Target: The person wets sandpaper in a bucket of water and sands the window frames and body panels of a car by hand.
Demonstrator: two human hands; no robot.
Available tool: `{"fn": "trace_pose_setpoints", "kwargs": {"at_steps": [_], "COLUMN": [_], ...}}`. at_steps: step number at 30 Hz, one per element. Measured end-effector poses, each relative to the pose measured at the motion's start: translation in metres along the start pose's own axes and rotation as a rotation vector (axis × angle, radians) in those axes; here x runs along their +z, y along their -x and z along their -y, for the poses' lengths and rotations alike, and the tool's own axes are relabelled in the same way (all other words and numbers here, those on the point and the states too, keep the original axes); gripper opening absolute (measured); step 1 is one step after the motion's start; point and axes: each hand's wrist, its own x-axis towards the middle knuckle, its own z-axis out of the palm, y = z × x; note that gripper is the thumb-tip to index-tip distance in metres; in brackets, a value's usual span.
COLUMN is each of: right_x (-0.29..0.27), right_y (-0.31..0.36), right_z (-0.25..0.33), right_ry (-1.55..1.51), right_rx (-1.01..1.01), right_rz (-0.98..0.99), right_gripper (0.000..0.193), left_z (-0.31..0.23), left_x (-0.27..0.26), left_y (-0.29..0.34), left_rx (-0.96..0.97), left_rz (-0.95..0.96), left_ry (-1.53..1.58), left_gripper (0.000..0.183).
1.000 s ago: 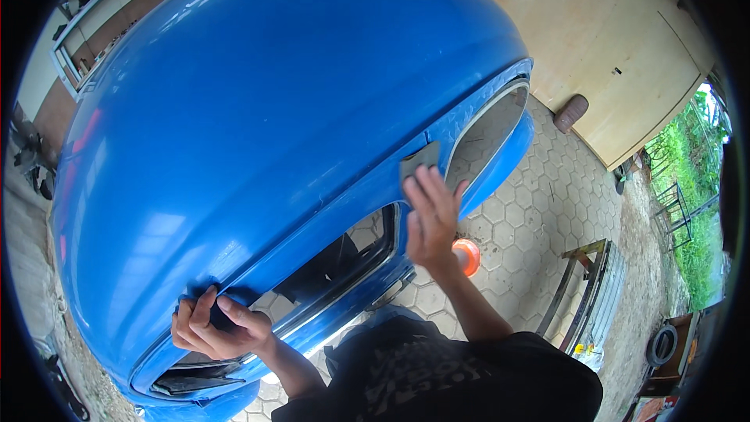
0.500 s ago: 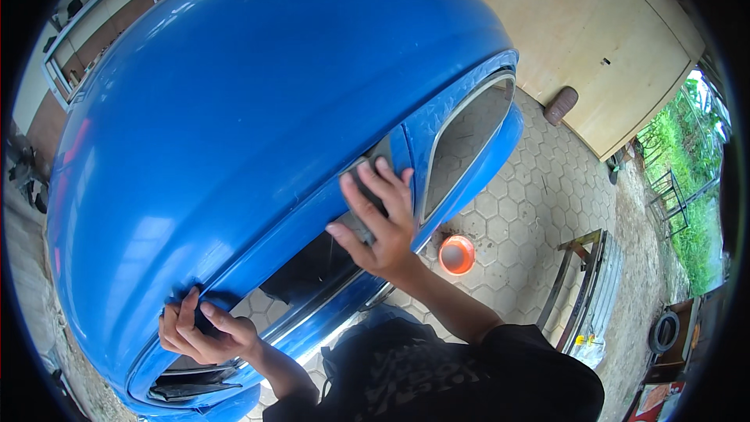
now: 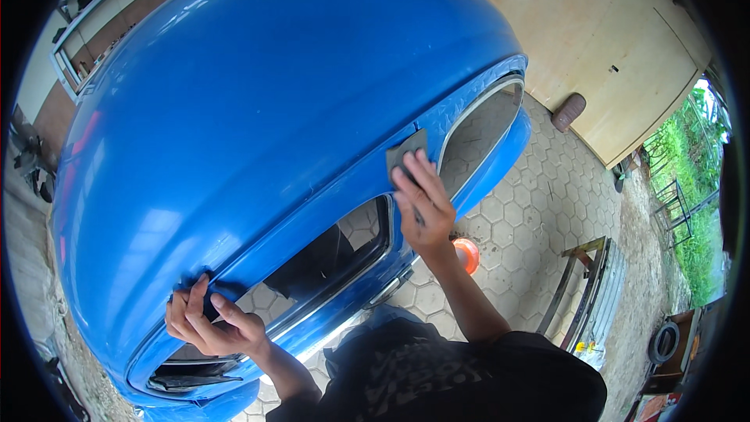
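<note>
Dominating the paved yard (image 3: 539, 195), a rounded blue car (image 3: 273, 109) stands within arm's reach, where the step in hand looks to be hand-sanding the paint along its roof edge; the next stroke seems to call for flat, even pressure on the narrow pillar between the side window (image 3: 324, 266) and a pale-rimmed window (image 3: 483, 126). Beyond, a metal frame (image 3: 576, 285) rests on the hexagonal pavers. Nearer, an orange bucket (image 3: 473, 256) sits partly behind the right forearm, its contents hidden. The left hand (image 3: 215, 324) props bent fingers on the roof edge; whether it grips anything cannot be told. The right hand (image 3: 426, 207), fingers extended close together, holds a thin grey sheet (image 3: 405, 155), probably abrasive paper, against the pillar's top, just below the roof seam.
</note>
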Motion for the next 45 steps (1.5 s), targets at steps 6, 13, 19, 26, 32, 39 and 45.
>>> {"fn": "trace_pose_setpoints", "kwargs": {"at_steps": [6,13,19,26,32,39,45], "right_x": [0.012,0.015,-0.005,0.007,0.017,0.001,0.001], "right_y": [-0.002,-0.016,0.007,0.001,-0.014,0.007,0.004], "right_z": [0.03,0.024,-0.012,0.005,0.018,-0.027,-0.004], "right_ry": [-0.119,-0.069,0.013,-0.122,-0.031,-0.015,-0.1], "right_rx": [-0.019,0.022,-0.092,-0.135,0.003,-0.045,-0.146], "right_rz": [0.037,-0.124,-0.044,-0.017,-0.169,-0.098,-0.008], "right_gripper": [0.027,0.024,0.027,0.024,0.02,0.022,0.023], "left_z": [0.006,-0.001,0.004,0.004,-0.007,-0.016,-0.008], "left_x": [0.003,0.003,0.0,0.003,0.007,0.005,0.005], "left_y": [0.0,-0.002,0.0,-0.002,-0.005,-0.008,-0.008], "left_rx": [0.003,-0.018,-0.004,-0.013,-0.033,-0.034,-0.032], "left_rz": [-0.035,-0.054,-0.015,-0.057,-0.055,-0.004,-0.073], "left_ry": [-0.009,0.037,0.039,0.032,0.025,0.027,-0.005], "left_gripper": [0.027,0.028,0.03,0.03,0.032,0.03,0.025]}}
